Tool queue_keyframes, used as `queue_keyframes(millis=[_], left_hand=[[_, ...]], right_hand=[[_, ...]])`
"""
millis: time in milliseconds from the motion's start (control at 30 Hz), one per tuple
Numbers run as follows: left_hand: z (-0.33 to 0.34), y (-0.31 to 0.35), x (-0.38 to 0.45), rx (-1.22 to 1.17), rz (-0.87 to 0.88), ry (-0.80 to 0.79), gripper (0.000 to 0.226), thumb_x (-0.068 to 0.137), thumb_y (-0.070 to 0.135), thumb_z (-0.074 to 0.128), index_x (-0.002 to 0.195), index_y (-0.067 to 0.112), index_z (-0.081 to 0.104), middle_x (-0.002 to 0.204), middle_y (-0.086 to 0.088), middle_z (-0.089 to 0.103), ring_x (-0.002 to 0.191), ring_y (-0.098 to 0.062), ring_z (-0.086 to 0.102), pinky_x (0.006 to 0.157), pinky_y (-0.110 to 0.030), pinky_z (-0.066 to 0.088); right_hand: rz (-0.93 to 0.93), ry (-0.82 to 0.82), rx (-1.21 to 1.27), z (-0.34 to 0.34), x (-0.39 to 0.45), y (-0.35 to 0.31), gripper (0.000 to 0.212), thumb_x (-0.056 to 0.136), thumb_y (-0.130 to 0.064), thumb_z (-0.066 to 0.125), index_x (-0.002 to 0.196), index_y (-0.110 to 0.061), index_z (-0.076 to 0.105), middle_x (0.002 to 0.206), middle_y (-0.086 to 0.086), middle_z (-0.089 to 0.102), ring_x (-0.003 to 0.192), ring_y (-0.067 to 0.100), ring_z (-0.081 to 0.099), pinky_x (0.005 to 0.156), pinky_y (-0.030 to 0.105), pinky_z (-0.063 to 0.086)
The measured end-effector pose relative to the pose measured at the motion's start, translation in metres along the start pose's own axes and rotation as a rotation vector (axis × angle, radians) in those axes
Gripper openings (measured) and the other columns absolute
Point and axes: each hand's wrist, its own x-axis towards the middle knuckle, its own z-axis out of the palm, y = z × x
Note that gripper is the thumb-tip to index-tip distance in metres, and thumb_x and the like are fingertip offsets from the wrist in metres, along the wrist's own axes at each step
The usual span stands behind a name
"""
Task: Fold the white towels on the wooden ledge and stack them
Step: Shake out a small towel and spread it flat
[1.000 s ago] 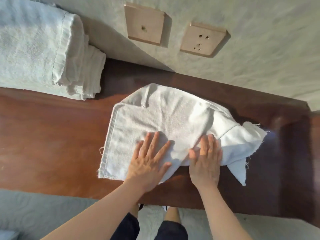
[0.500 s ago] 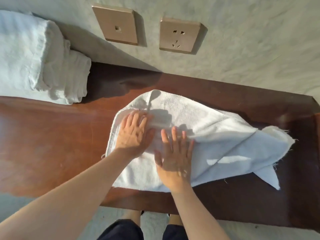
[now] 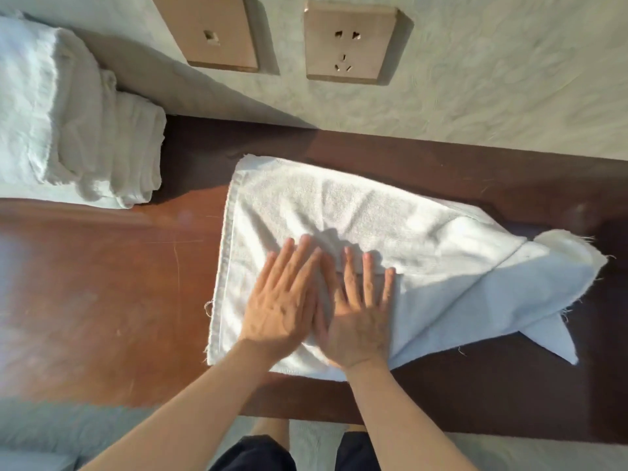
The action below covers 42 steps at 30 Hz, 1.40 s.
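A white towel (image 3: 339, 212) lies on the dark wooden ledge (image 3: 102, 283), folded over, with its left part flat and its right end bunched into a loose point with frayed edges. My left hand (image 3: 282, 300) presses flat on the towel's near middle, fingers straight and spread. Beside it and touching it, my right hand (image 3: 360, 314) also lies flat on the towel with straight fingers. A stack of folded white towels (image 3: 74, 124) stands at the ledge's far left against the wall.
Two tan wall plates, a switch-like plate (image 3: 217, 32) and a socket (image 3: 350, 45), sit on the pale textured wall behind the ledge. Bare wood lies between the stack and the towel. My dark trouser legs (image 3: 258, 453) and pale floor show below the ledge's front edge.
Both hands slid back toward me over the towel and came together side by side. The towel's left part now lies flatter; the view shifted slightly.
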Motion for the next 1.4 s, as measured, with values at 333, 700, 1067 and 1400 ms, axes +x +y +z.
queue_keyframes(millis=[333,700,1067,1400], left_hand=[[0.014,0.004,-0.017,0.142,-0.117,-0.08,0.061,0.103,0.038,0.029,0.16,0.015,0.025,0.168,-0.003,0.017,0.156,-0.022,0.013,0.127,-0.044,0.012],[0.002,0.058,-0.022,0.085,-0.026,-0.11,0.066,0.086,0.021,0.032,0.15,0.009,0.046,0.165,-0.011,0.025,0.155,-0.028,0.015,0.126,-0.045,0.014],[0.083,0.165,0.006,0.165,0.064,-0.195,0.077,0.099,0.052,0.035,0.163,0.022,0.005,0.17,-0.002,0.004,0.157,-0.022,-0.002,0.127,-0.044,0.005],[0.079,0.174,0.007,0.175,0.073,-0.202,0.092,0.078,0.064,0.051,0.16,0.032,0.023,0.168,-0.003,0.018,0.156,-0.022,0.009,0.127,-0.047,0.007]], right_hand=[[-0.001,-0.007,0.005,0.001,-0.001,-0.001,0.062,0.105,-0.045,0.026,0.162,-0.027,0.014,0.17,0.005,0.007,0.156,0.033,0.002,0.122,0.063,0.009],[0.179,0.212,0.482,-0.045,-0.039,0.056,0.04,0.105,-0.02,0.04,0.141,-0.01,0.051,0.158,0.01,0.038,0.147,0.024,0.034,0.124,0.042,0.023],[0.772,0.18,0.451,-0.037,-0.086,0.203,0.059,0.105,-0.017,0.041,0.158,-0.005,0.019,0.167,0.012,0.017,0.155,0.026,0.011,0.126,0.037,0.014],[0.787,0.011,0.283,-0.048,-0.071,0.309,0.089,0.097,-0.067,0.002,0.161,-0.005,0.0,0.169,0.01,-0.005,0.156,0.02,-0.01,0.126,0.042,-0.008]])
